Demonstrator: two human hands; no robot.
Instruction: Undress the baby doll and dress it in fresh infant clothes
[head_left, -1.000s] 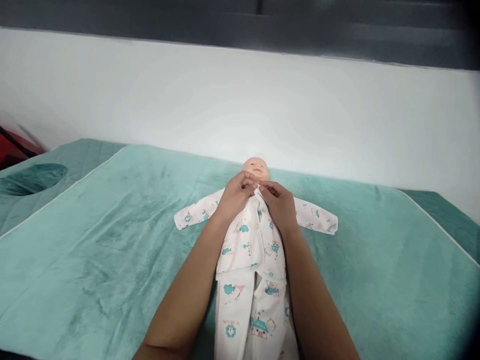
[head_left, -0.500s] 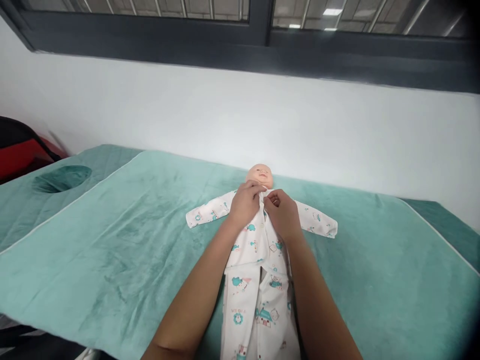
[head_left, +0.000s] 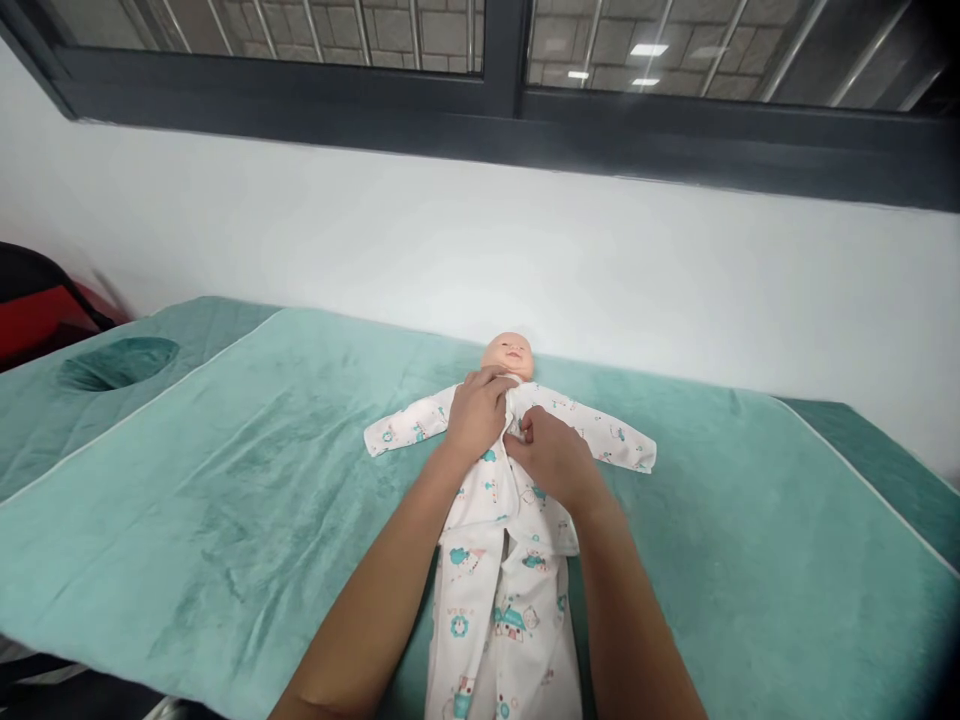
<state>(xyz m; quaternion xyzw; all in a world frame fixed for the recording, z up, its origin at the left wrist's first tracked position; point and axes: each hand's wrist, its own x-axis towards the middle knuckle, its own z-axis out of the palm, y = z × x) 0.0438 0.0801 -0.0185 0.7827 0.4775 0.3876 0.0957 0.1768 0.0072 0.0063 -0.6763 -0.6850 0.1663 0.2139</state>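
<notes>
A baby doll [head_left: 508,352] lies on its back, dressed in a white baby shirt [head_left: 480,495] with teal and pink prints; its sleeves stretch out to both sides. Matching baby pants [head_left: 469,590] cover the legs. My left hand [head_left: 478,412] is on the shirt's chest just below the collar, its fingers bent over the front edge. Lower on the front opening, my right hand [head_left: 553,452] has thumb and fingers curled in a pinch at the shirt's other edge. The cloth between the fingers is partly hidden.
A teal plush cover [head_left: 262,480] with some wrinkles spreads over the bed. On the left the bed has an oval hole [head_left: 120,362], with a red and black object [head_left: 45,310] beyond it. Behind stand a white wall [head_left: 360,230] and a dark window frame [head_left: 420,115].
My right hand has moved down the shirt front, away from the collar. My left hand stays near the collar. The view has tilted up and shifted slightly.
</notes>
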